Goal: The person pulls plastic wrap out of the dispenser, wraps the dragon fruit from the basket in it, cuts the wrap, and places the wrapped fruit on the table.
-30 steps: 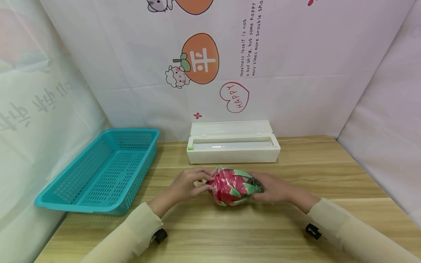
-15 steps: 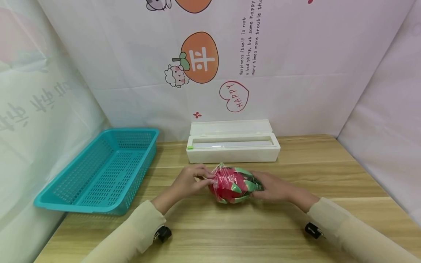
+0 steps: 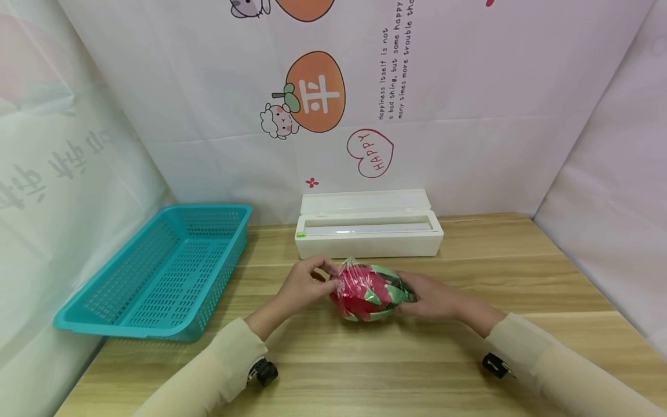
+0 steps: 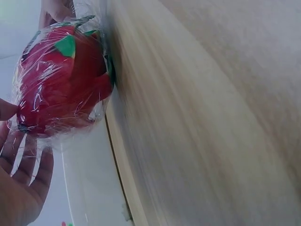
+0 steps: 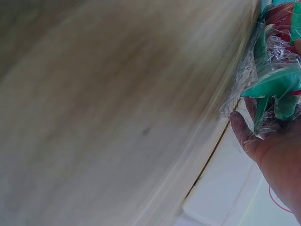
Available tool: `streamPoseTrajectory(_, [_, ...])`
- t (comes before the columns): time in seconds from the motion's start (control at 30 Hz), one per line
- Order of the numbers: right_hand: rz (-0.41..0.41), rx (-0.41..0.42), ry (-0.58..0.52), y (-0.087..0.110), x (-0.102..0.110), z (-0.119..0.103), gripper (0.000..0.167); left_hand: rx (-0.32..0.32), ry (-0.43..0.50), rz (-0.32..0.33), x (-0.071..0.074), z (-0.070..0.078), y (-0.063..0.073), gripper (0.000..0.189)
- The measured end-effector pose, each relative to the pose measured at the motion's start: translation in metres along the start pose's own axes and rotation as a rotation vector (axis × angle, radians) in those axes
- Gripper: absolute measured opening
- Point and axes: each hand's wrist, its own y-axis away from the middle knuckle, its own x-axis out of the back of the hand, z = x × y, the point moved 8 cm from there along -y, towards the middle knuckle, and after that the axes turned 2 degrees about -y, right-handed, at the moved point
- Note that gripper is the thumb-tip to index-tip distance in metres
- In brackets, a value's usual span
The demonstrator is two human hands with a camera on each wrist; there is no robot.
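A pink-red dragon fruit (image 3: 371, 294) with green scales lies sideways over the table, wrapped in clear plastic wrap (image 4: 49, 135). At its left end, the thumb and index finger of my left hand (image 3: 306, 282) pinch the wrap; the left wrist view has the thumb against the fruit's tip and the other fingers spread behind the film. My right hand (image 3: 431, 296) grips the leafy right end, its fingers partly hidden behind the fruit. Bunched film surrounds the green leaf tips (image 5: 275, 84) in the right wrist view.
Behind the fruit stands a white wrap dispenser box (image 3: 369, 246) with its lid raised and a roll inside. A teal plastic basket (image 3: 208, 307) sits on the left of the wooden table (image 3: 365, 382). Printed white cloth (image 3: 469, 145) encloses the back and sides.
My left hand has shifted slightly up and right at the fruit's end, its thumb and index finger now forming a rounder arch. The fruit has tipped slightly; the right hand stays in place.
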Motion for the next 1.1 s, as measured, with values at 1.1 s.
streamPoseTrajectory(1.1, [0.006, -0.017, -0.024, 0.002, 0.003, 0.006, 0.066, 0.344, 0.046, -0.025, -0.009, -0.024, -0.004, 0.025])
